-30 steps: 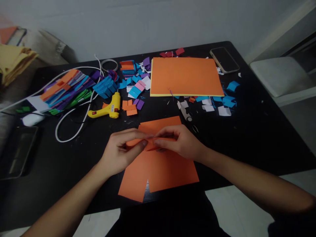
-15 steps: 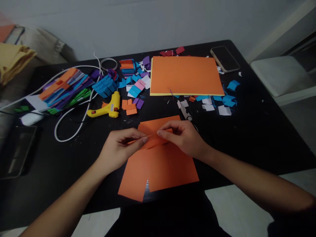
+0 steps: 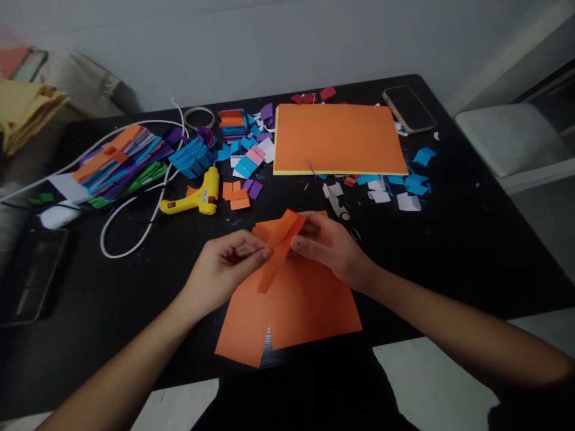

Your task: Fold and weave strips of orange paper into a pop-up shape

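Observation:
A narrow folded orange paper strip (image 3: 279,245) is held up at a slant between my two hands. My left hand (image 3: 229,263) pinches its left edge between thumb and fingers. At its right side, the thumb and fingers of my right hand (image 3: 335,248) close on the strip's upper part. Beneath lie orange paper sheets (image 3: 309,305), overlapping, with a narrow gap at the bottom edge where the dark table shows. Scissors (image 3: 339,209) lie just beyond my right hand, partly hidden by it.
A yellow glue gun (image 3: 197,194) lies left of centre, near a looping white cable (image 3: 108,239). Bundled coloured strips (image 3: 121,161) and cut paper pieces (image 3: 245,164) spread behind. Orange and yellow sheets (image 3: 339,137) and a phone (image 3: 409,109) sit at the back.
The orange strip has turned from lying nearly level to a steep slant, its top leaning right. My hands have shifted only slightly, both still pinching it.

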`<state>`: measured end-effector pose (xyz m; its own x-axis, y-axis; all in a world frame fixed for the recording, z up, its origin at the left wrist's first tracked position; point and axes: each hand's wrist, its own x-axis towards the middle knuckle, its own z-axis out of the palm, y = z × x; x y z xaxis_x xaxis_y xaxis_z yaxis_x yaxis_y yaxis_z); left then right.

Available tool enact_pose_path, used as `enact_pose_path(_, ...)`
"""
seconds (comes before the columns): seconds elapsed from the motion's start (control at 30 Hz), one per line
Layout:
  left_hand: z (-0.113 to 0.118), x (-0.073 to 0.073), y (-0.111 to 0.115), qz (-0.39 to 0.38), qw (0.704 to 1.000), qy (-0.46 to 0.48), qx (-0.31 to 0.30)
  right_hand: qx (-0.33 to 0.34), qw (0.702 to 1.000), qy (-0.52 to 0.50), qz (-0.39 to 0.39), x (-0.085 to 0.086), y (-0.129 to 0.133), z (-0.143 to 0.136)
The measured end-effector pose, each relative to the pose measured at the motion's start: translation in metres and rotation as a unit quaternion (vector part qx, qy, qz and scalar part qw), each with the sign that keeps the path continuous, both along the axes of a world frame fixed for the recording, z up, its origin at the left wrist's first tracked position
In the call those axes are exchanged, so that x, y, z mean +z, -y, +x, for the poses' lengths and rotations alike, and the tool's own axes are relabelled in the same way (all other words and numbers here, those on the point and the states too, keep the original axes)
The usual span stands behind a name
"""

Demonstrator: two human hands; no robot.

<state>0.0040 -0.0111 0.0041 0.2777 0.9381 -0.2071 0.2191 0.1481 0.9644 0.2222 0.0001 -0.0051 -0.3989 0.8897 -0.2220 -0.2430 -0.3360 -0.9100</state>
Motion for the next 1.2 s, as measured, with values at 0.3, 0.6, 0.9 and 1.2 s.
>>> enact_pose_path(0.3, 0.0086, 0.0014, 0.0039, -0.024, 0.998, 0.061, 0.014, 0.032, 0.999, 0.032, 0.023, -0.0098, 0.0053, -0.0041)
enact_pose_path(0.6, 0.008, -0.002, 0.0028, 0.012, 0.999, 0.044, -0.015, 0.023, 0.995, 0.083, 0.04, -0.0049, 0.0057, -0.0012)
enact_pose_path(0.9, 0.006, -0.0052, 0.0048, 0.007, 0.999, 0.031, 0.006, 0.042, 0.996, 0.073, 0.024, -0.0039, 0.0054, -0.0025)
enact_pose_path(1.2, 0.0045, -0.0021, 0.0026, -0.044, 0.996, 0.07, -0.018, 0.041, 0.993, 0.113, 0.016, -0.0019, 0.005, -0.0005)
